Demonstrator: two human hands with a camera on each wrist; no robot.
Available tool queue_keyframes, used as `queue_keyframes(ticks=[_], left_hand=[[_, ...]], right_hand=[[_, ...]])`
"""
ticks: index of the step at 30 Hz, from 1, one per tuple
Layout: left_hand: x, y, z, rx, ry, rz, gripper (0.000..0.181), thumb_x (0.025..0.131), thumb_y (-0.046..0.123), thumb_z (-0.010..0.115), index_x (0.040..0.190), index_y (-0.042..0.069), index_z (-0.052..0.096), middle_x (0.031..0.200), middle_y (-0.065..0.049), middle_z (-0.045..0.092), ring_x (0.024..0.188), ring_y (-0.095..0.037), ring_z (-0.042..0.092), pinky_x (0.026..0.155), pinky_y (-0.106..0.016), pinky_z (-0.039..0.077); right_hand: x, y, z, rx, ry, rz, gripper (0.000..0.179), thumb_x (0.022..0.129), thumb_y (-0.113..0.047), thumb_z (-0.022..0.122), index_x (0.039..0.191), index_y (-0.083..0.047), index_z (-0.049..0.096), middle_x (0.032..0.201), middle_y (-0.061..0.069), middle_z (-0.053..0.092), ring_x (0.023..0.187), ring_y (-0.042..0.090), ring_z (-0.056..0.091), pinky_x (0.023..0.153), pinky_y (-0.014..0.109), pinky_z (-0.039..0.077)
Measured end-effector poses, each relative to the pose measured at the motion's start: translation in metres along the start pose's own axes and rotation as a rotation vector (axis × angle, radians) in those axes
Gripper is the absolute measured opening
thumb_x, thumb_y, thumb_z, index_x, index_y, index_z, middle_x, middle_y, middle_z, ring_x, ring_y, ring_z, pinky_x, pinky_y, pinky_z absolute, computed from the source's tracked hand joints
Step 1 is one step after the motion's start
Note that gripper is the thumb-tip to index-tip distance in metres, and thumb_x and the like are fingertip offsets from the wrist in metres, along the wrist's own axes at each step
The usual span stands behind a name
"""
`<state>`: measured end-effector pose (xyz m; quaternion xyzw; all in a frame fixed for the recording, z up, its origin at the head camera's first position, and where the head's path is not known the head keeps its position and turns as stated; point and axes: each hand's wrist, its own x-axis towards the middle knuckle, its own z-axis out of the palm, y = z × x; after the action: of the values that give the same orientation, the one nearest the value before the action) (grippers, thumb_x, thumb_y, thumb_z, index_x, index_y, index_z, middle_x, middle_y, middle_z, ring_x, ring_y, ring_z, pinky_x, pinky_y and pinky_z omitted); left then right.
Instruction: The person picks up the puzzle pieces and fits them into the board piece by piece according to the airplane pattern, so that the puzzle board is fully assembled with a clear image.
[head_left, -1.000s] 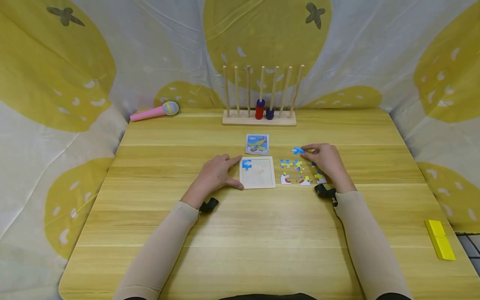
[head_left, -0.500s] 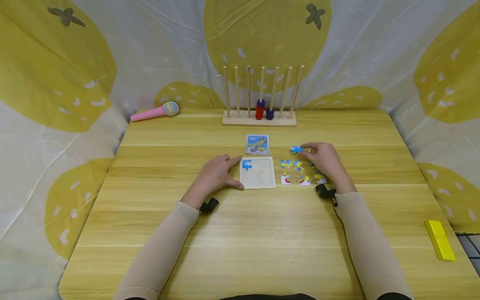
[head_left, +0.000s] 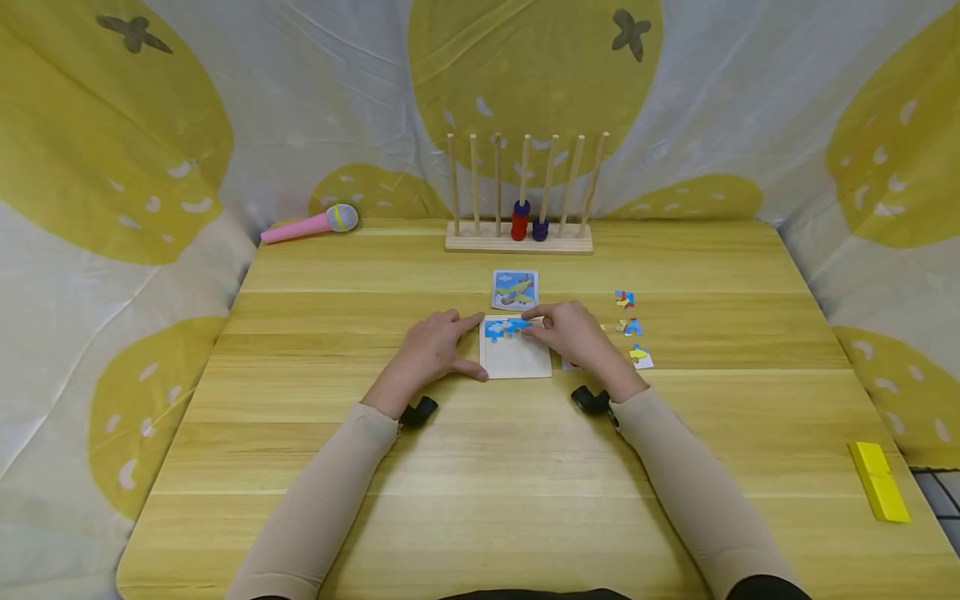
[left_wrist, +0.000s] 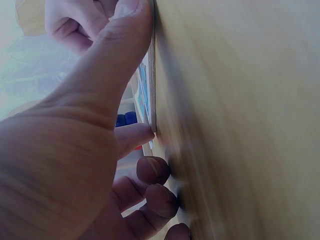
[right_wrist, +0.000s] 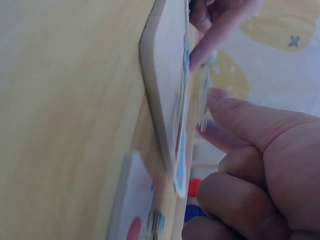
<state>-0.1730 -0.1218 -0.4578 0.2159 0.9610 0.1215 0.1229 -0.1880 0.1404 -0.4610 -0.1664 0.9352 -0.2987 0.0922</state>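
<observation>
A wooden puzzle tray (head_left: 516,359) lies mid-table with a blue puzzle piece (head_left: 493,328) in its upper left corner. My left hand (head_left: 429,350) rests at the tray's left side, thumb and index finger spread so that their tips touch its edge. Over the tray's top edge, my right hand (head_left: 573,333) pinches another blue puzzle piece (head_left: 517,325) between thumb and index finger, right of the first piece. In the right wrist view the pinched piece (right_wrist: 203,97) is seen edge-on, apart from the tray surface. My right hand hides part of the loose pieces.
Loose puzzle pieces (head_left: 625,300) lie right of the tray. Behind it is an airplane picture card (head_left: 515,289). A wooden peg rack (head_left: 517,242) with red and dark blue beads stands at the back, a pink toy microphone (head_left: 309,224) to its left. Yellow blocks (head_left: 879,482) lie far right.
My right hand lifts the blue puzzle piece from the loose pieces and carries it left to the tray's top edge. My left hand stays in place.
</observation>
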Motion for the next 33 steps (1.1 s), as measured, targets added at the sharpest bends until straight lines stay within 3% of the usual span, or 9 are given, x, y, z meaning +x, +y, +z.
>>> queue_keyframes(ticks=[6,17,33], left_hand=[[0.001,0.001,0.000,-0.003,-0.003,0.000,0.111,0.069,0.070,0.088,0.162,0.025,0.048,0.102,-0.005,0.061,0.082,-0.021,0.051,0.066,-0.031,0.038],[0.002,0.001,0.001,0.012,-0.002,-0.003,0.110,0.070,0.070,0.088,0.162,0.024,0.048,0.097,-0.005,0.059,0.078,-0.021,0.047,0.063,-0.031,0.034],[0.000,0.002,0.000,0.017,-0.005,-0.006,0.109,0.072,0.070,0.087,0.162,0.024,0.047,0.099,-0.005,0.059,0.078,-0.021,0.047,0.064,-0.031,0.035]], right_hand=[[0.005,-0.002,0.006,-0.052,-0.002,-0.011,0.033,0.101,-0.035,0.073,0.126,-0.014,0.080,0.059,-0.006,0.045,0.054,0.010,0.038,0.054,0.027,0.029],[0.005,-0.004,0.008,-0.057,0.018,-0.039,0.038,0.101,-0.035,0.073,0.132,-0.014,0.077,0.056,-0.006,0.043,0.053,0.011,0.037,0.055,0.029,0.030],[0.005,-0.008,0.014,-0.105,0.043,0.039,0.039,0.098,-0.042,0.076,0.130,-0.019,0.077,0.061,-0.002,0.052,0.056,0.015,0.046,0.054,0.030,0.033]])
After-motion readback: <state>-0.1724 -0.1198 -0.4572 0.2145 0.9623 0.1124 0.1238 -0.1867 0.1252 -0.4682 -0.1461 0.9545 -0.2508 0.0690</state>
